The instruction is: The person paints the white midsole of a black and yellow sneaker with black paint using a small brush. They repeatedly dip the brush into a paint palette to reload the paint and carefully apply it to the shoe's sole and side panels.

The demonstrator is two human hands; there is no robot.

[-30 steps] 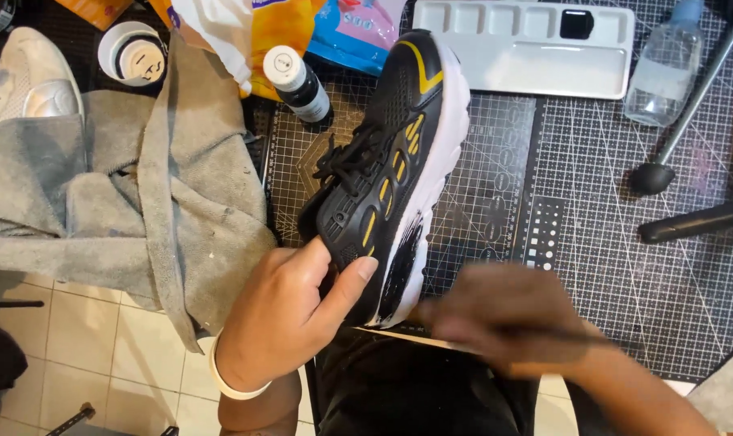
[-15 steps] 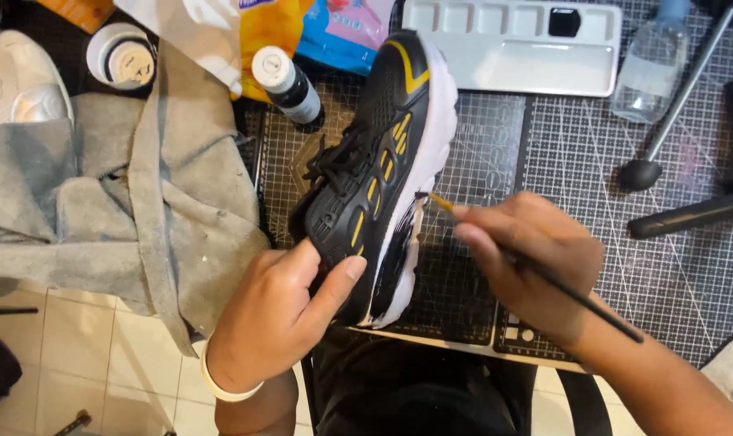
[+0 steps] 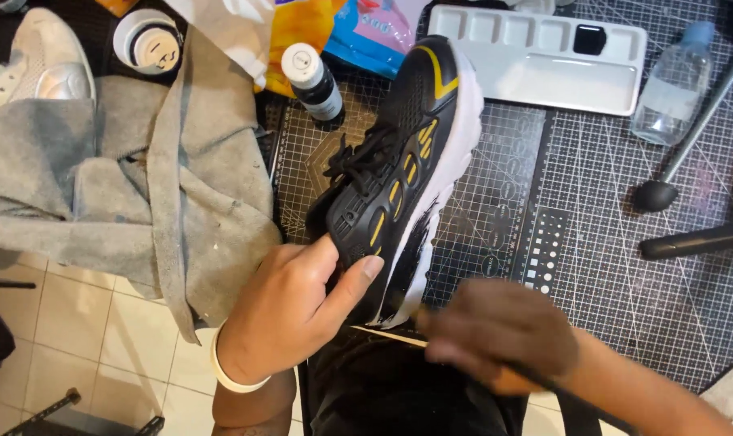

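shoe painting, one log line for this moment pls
left hand: grips black sneaker heel | right hand: blurred, holds thin brush near sole | paint palette: behind

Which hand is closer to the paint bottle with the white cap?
Left. The left hand grips the shoe's heel, below the paint bottle; the right hand is lower and farther right, holding a brush.

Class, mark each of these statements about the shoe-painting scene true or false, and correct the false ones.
1. The left hand grips the heel end of the black and yellow shoe. True.
2. The right hand holds a thin brush near the sole. True.
3. The paint palette lies on the grey cloth. False: it lies on the cutting mat.
4. The shoe's sole is wholly white. False: part near the heel is painted black.
5. The small paint bottle has a red cap. False: white.
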